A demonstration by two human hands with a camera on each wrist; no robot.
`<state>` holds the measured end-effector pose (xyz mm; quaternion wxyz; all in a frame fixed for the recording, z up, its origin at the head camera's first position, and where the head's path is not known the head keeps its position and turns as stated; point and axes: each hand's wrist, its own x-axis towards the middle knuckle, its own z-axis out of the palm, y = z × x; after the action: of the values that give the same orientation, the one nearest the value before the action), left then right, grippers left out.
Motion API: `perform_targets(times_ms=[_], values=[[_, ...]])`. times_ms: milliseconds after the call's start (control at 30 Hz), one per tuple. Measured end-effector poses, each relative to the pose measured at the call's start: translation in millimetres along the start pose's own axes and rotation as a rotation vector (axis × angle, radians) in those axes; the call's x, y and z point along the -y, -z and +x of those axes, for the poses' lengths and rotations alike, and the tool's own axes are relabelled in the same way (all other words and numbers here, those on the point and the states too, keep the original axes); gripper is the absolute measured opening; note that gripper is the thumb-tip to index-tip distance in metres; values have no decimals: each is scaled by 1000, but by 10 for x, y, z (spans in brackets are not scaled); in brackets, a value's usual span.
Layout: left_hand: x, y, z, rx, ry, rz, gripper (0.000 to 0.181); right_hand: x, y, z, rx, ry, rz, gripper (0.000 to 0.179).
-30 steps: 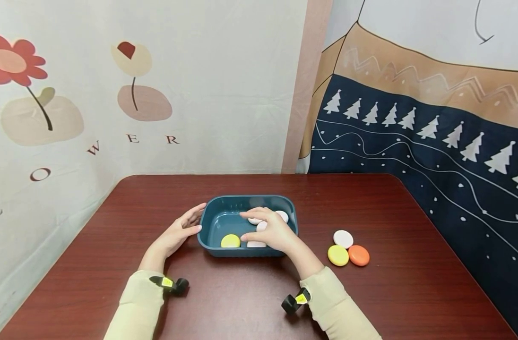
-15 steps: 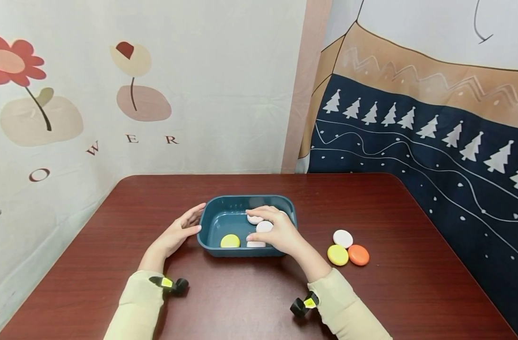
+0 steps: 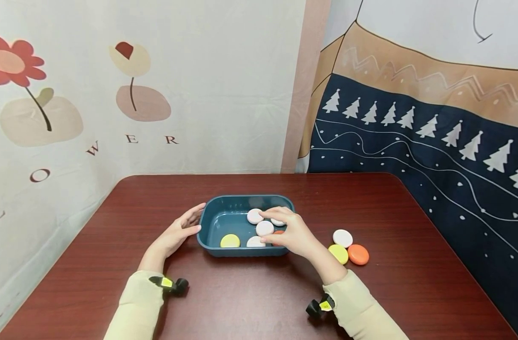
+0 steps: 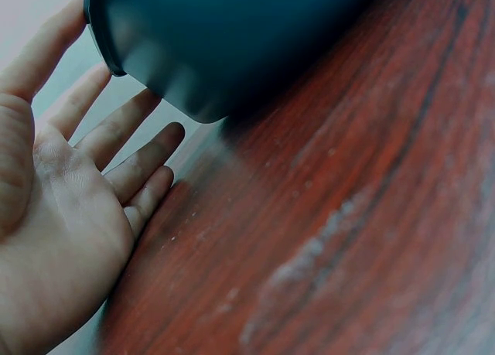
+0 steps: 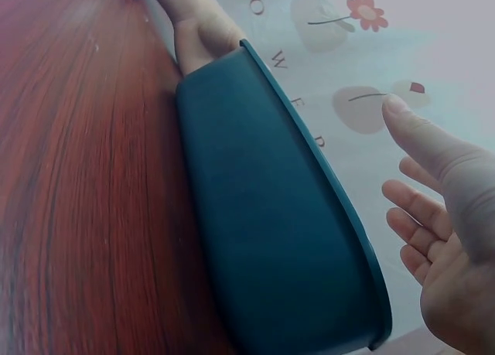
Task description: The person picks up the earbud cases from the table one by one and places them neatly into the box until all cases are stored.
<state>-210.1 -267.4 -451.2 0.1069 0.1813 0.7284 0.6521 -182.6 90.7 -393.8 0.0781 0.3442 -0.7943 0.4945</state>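
Note:
A dark teal rectangular box [image 3: 237, 252] stands on the table. My left hand [image 3: 176, 237] rests its outstretched thumb and fingers against the box's left end; the left wrist view shows the fingers [image 4: 131, 127] spread, a few of them at the rim. Over the right part of the box, my right hand [image 3: 294, 234] hovers with thumb and fingers apart and nothing between them, as the right wrist view also shows. Inside lie a yellow disc [image 3: 230, 241], several white discs [image 3: 265, 228] and an orange disc [image 3: 278, 232], partly covered by the right hand.
Right of the box, on the reddish-brown table [image 3: 225, 302], a white disc [image 3: 342, 238], a yellow disc [image 3: 336, 253] and an orange disc [image 3: 358, 254] lie close together. The right forearm passes just beside them. A printed curtain [image 3: 225, 94] hangs behind the table.
My right hand has drawn to the right across the box, uncovering more of the white discs and part of the orange one. The left hand and the box stay put.

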Motion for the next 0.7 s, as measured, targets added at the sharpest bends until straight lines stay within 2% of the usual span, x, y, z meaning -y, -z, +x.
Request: perform_targets(times_ms=[433, 633, 700], values=[[-13, -7, -2, -6, 5, -3, 66, -26, 257, -163, 7, -80, 11, 57], [-17, -6, -2, -8, 10, -5, 66, -45, 380, -228, -18, -60, -3, 59], [-17, -5, -2, -8, 9, -7, 66, 13, 426, -239, -26, -70, -18, 59]])
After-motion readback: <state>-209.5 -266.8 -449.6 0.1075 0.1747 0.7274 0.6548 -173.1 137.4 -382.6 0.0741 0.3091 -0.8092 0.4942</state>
